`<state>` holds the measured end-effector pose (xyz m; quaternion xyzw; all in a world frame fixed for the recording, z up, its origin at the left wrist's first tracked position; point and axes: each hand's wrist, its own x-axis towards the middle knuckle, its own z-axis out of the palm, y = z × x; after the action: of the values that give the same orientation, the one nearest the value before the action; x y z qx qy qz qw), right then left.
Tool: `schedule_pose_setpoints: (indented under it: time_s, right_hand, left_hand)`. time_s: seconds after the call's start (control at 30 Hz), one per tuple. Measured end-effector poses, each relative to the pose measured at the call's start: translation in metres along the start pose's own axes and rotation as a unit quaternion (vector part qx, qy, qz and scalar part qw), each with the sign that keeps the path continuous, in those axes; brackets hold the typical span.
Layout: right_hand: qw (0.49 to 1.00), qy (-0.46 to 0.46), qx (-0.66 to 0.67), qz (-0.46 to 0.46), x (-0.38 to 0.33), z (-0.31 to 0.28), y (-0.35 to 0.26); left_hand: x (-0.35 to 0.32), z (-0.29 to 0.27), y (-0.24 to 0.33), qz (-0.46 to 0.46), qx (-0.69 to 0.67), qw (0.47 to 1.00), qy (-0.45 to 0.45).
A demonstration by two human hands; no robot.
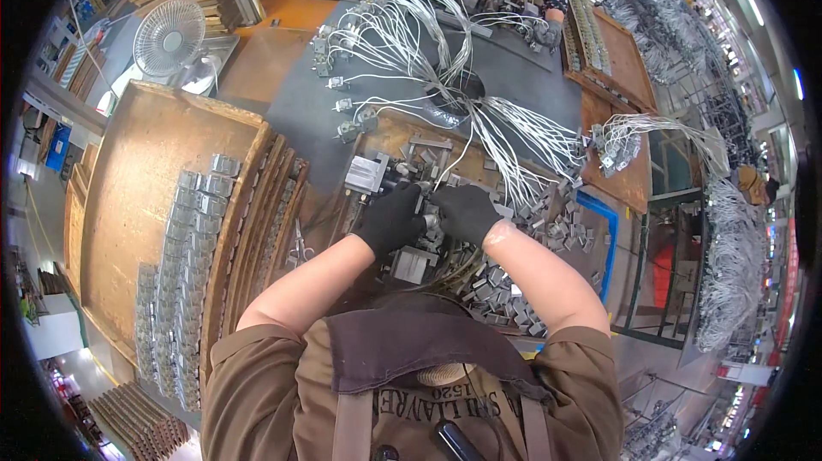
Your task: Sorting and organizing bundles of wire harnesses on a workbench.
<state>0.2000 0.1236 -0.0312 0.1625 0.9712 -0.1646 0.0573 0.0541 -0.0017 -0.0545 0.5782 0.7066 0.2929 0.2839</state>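
My left hand (390, 220) and my right hand (465, 214), both in black gloves, meet over a metal fixture on the bench. The fingers of both are bent closed. One white wire (467, 148) runs down from the bundle to my right fingertips, which pinch near its end. Whatever my left fingers grip is hidden by the glove. To the left of the hands sits a silver metal block (366, 173); another pale metal block (413, 265) lies just below them. Loose small metal housings (497, 290) are heaped by my right forearm.
White wires fan out from a dark round holder (455, 91), some ending in metal housings. At left, a wooden tray (120, 204) carries rows of housings, with scissors (300, 247) beside the stack. A fan (169, 36) stands far left. Another person's hand (554, 15) works across the bench.
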Motion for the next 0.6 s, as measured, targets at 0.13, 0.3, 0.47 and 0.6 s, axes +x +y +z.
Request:
schedule_pose_setpoints:
  time_s: [0.13, 0.3, 0.47, 0.6]
  right_hand:
    - [0.999, 0.006, 0.001, 0.044, 0.005, 0.003, -0.003]
    - [0.987, 0.153, 0.013, 0.054, -0.003, 0.002, 0.001]
    - [0.987, 0.122, 0.012, 0.103, -0.002, 0.004, 0.003]
    - [0.993, 0.111, 0.005, 0.048, -0.008, 0.007, 0.012]
  left_hand:
    - [0.009, -0.003, 0.006, -0.014, 0.004, 1.000, -0.003]
    - [0.024, 0.009, 0.000, -0.061, 0.008, 0.998, -0.026]
    - [0.031, 0.025, -0.019, -0.022, 0.007, 1.000, 0.019]
    - [0.039, 0.025, -0.032, -0.002, -0.043, 0.999, 0.002]
